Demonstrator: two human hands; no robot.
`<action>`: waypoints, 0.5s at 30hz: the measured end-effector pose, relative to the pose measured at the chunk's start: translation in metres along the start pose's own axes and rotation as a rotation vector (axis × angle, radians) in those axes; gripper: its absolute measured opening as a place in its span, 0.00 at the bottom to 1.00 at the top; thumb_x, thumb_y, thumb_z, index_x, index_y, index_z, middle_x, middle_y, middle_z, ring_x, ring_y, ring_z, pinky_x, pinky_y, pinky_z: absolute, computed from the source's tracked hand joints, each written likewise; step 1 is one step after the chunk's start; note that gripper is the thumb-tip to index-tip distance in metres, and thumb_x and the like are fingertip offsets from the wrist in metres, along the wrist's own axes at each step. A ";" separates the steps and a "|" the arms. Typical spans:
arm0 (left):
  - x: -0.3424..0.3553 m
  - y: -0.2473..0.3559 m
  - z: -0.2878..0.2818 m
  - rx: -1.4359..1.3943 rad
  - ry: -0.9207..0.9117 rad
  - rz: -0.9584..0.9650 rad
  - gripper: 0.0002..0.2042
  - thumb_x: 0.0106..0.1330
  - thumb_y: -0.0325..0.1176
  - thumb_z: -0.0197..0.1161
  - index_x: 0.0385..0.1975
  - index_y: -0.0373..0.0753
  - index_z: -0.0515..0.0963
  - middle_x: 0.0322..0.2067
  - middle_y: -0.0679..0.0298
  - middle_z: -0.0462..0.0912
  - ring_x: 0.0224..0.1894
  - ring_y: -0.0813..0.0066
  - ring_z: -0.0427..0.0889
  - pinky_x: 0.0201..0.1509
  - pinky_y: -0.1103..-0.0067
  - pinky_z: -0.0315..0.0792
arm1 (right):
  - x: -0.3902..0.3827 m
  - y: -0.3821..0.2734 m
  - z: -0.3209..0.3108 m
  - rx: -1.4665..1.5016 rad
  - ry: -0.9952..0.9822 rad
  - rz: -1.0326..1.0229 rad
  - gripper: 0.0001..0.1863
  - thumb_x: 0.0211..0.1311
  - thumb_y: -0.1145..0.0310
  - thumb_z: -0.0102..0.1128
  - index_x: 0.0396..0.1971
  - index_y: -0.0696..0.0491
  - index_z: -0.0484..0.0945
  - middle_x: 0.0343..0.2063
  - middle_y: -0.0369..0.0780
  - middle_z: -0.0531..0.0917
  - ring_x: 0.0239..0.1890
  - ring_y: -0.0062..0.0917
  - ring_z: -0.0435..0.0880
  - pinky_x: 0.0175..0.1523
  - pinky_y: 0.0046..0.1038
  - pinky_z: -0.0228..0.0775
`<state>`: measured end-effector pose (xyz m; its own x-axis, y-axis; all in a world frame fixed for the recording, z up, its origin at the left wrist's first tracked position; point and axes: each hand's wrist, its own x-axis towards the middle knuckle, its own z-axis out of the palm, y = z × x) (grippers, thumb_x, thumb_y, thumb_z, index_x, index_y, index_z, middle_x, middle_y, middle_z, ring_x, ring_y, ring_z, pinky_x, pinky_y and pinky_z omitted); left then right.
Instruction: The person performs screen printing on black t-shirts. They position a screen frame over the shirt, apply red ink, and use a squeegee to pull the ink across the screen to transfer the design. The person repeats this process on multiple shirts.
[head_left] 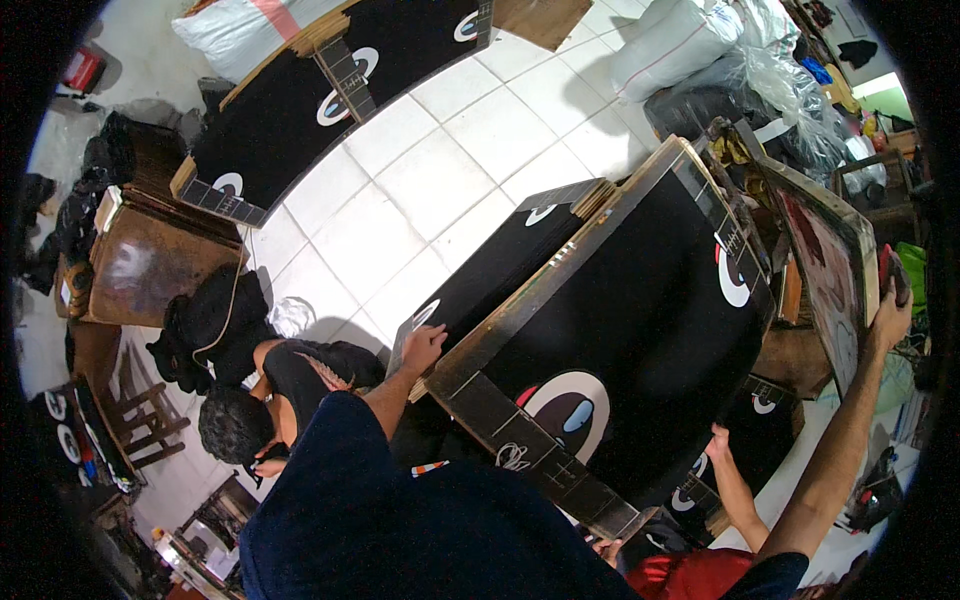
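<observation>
Head view puts the black sheet with its printed eyes at the centre right of the frame, on a slanted board between the two hands. At the board's lower-left end, the left hand has fingers loosely bent, though whether it grips cannot be told; at the far right, the right hand curls around a dark reddish object beside a tilted frame, its exact grip unclear.
</observation>
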<state>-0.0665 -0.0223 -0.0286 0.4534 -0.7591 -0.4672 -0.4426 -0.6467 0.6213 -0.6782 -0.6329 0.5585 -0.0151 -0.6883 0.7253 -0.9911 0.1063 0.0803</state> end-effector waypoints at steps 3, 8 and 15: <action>0.002 0.003 0.004 0.568 0.101 0.247 0.22 0.74 0.45 0.60 0.68 0.54 0.74 0.57 0.63 0.80 0.58 0.55 0.77 0.58 0.61 0.73 | 0.017 0.018 0.011 0.007 0.099 -0.025 0.33 0.72 0.41 0.58 0.69 0.44 0.74 0.57 0.45 0.85 0.55 0.37 0.85 0.59 0.45 0.77; -0.020 -0.017 -0.001 0.394 0.390 0.227 0.21 0.72 0.40 0.62 0.63 0.43 0.78 0.51 0.55 0.81 0.54 0.51 0.79 0.57 0.59 0.75 | 0.036 0.031 0.022 -0.079 0.148 0.002 0.40 0.67 0.35 0.59 0.70 0.46 0.73 0.59 0.46 0.83 0.58 0.41 0.83 0.63 0.47 0.74; -0.044 -0.044 -0.064 0.492 0.014 -0.242 0.17 0.69 0.34 0.58 0.56 0.52 0.84 0.37 0.50 0.89 0.37 0.50 0.88 0.44 0.58 0.82 | 0.045 0.028 0.026 -0.081 0.173 -0.048 0.39 0.69 0.38 0.60 0.70 0.49 0.72 0.62 0.47 0.81 0.60 0.42 0.82 0.66 0.49 0.72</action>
<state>-0.0179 0.0444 0.0051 0.5959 -0.5852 -0.5500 -0.6323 -0.7641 0.1280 -0.7104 -0.6796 0.5752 0.0619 -0.5611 0.8254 -0.9762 0.1383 0.1672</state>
